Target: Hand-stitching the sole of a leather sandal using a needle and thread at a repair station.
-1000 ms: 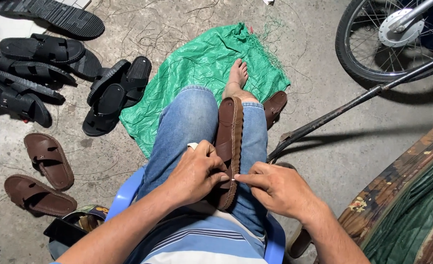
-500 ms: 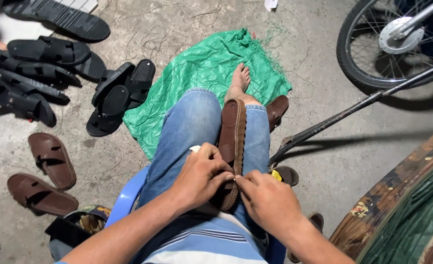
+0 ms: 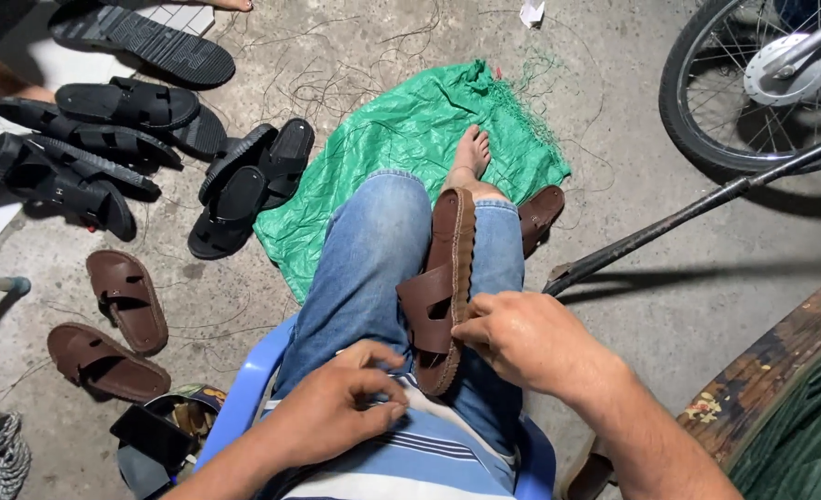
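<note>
Left hand (image 3: 336, 417) withdrawn, pinching unseen thread | right hand (image 3: 521, 338) grip on sandal (image 3: 443, 287)

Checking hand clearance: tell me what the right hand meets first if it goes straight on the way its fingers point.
Probably the brown sandal on the lap: the right hand points left, its fingertips already at the sole's edge.

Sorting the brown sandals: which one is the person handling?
The brown sandal on the lap, touched by the right hand; the others lie on the floor.
</note>
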